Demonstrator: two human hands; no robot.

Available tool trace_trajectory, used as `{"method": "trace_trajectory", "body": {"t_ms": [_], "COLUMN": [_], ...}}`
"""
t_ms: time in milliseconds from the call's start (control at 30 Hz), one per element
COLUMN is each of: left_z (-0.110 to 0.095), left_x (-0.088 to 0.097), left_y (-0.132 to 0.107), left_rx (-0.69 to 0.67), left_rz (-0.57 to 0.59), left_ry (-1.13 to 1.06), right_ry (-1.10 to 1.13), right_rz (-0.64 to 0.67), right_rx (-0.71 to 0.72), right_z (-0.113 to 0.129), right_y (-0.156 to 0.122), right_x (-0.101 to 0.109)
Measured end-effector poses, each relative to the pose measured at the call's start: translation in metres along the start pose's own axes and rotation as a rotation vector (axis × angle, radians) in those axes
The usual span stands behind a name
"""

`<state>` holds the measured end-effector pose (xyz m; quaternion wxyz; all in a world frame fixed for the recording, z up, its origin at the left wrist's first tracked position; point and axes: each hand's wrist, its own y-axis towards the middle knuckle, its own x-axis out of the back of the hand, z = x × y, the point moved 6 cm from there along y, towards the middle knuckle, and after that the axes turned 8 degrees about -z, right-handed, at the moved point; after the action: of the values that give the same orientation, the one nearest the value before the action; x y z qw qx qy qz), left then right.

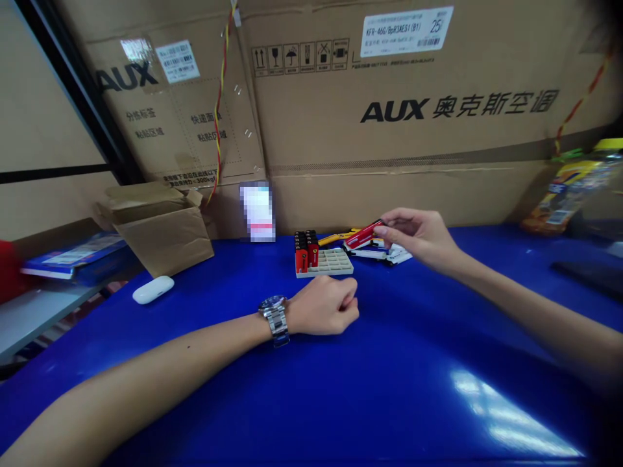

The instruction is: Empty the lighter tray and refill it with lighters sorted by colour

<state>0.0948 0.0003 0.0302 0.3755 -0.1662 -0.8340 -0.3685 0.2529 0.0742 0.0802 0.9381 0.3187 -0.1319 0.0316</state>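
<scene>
My right hand (416,235) pinches a red lighter (364,236) between thumb and fingers, tilted above a loose pile of lighters. White lighters (370,254) and yellow lighters (335,237) make up that pile. To its left, a pale gridded tray (335,264) holds several red and orange lighters (302,259) upright in its left columns; the grid cells on the right show no lighters. My left hand (325,306), with a metal watch (276,320) at the wrist, is closed in a fist just in front of the tray. Nothing shows between its fingers.
A white earbud case (153,290) and an open cardboard box (163,227) are on the left of the blue table (311,402). A blurred-out screen (257,212) leans against large cartons (413,143). At right are a bottle (559,194) and a dark flat object (591,279).
</scene>
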Motion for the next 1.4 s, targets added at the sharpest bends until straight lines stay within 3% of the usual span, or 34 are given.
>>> {"method": "trace_trajectory", "body": {"t_ms": [100, 267, 400, 633, 833, 1200, 1400], "left_z": [-0.004, -0.002, -0.001, 0.0, -0.002, 0.0, -0.002], "left_x": [-0.006, -0.009, -0.01, -0.01, -0.009, -0.011, -0.01], "left_y": [-0.003, -0.003, -0.003, -0.003, -0.002, -0.002, -0.002], "left_rx": [-0.11, -0.14, -0.153, -0.139, -0.116, -0.098, -0.108], "left_rz": [0.071, 0.088, 0.09, 0.098, 0.119, 0.122, 0.118], "left_ry": [0.102, 0.11, 0.127, 0.172, 0.181, 0.179, 0.187], "right_ry": [-0.079, -0.214, -0.29, -0.419, -0.36, -0.293, -0.379], "right_rz": [0.121, 0.263, 0.316, 0.356, 0.341, 0.386, 0.233], "right_rx": [0.005, 0.177, 0.301, 0.357, 0.331, 0.299, 0.356], "right_z": [-0.006, 0.005, 0.017, 0.027, 0.022, 0.025, 0.024], "right_y": [-0.005, -0.005, 0.002, 0.009, 0.008, 0.002, 0.018], "right_x": [-0.027, -0.075, -0.094, -0.092, -0.088, -0.104, -0.089]}}
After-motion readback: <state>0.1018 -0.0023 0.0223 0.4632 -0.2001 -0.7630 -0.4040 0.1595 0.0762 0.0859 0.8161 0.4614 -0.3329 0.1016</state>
